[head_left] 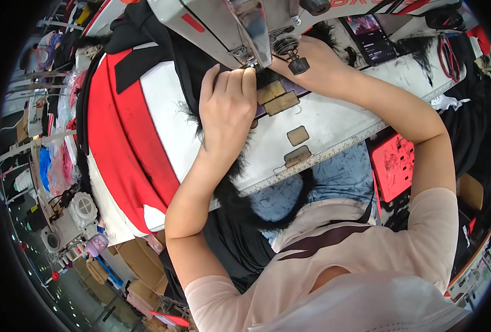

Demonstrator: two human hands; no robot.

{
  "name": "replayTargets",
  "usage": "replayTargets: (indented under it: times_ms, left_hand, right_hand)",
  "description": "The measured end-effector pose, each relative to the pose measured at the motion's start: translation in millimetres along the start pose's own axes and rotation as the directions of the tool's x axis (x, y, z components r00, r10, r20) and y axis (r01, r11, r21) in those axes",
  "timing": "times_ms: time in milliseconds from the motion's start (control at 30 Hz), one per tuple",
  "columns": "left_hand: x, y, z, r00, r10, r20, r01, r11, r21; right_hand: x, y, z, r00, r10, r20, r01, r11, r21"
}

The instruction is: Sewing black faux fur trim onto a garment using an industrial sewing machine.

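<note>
My left hand point(229, 105) is at the needle area of a white sewing machine point(201, 27). Its bent fingers press together on black fabric point(184, 66). Black fur trim point(231, 188) runs from under that wrist over the table's front edge and across my lap. On the other side of the needle, my right hand point(312, 66) reaches in behind the tension knob point(298, 65); machine parts cover its fingertips, so their grip is hidden. Red fabric point(129, 122) with a black strip lies left of my left hand.
Worn tan patches point(281, 103) mark the white sewing table point(334, 119), and a ruler tape point(312, 160) follows its front edge. A phone point(367, 39) lies at the back right, with red-handled scissors point(449, 61) farther right. Below the table is a red perforated stool point(393, 166).
</note>
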State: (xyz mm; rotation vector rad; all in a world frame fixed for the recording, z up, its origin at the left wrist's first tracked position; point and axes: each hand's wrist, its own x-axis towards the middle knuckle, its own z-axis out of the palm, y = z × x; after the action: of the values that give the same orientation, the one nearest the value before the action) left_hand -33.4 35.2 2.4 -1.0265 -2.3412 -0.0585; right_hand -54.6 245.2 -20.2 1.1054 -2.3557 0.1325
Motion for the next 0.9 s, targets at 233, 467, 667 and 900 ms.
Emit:
replayTargets:
  times_ms: [233,467,667,900]
  left_hand:
    - [4,3,0,0.991,-0.071,0.114,0.052,0.986,0.161]
    - [-1,1,-1,0.999,-0.033,0.038,0.03,0.996,0.084]
    - [-2,0,0,0.988,-0.041,0.151,0.016,0.986,0.164]
    - [1,0,-1,0.987,-0.093,0.133,0.092,0.996,0.02]
  right_hand:
    - [4,6,5,0.998,-0.067,0.011,0.067,0.996,-0.05]
    - [9,9,7,0.995,-0.094,-0.02,0.095,0.993,0.075]
    - [8,7,9,0.987,-0.065,-0.148,0.075,0.995,0.064]
    - [7,5,15,0.994,-0.025,-0.109,0.039,0.992,0.122]
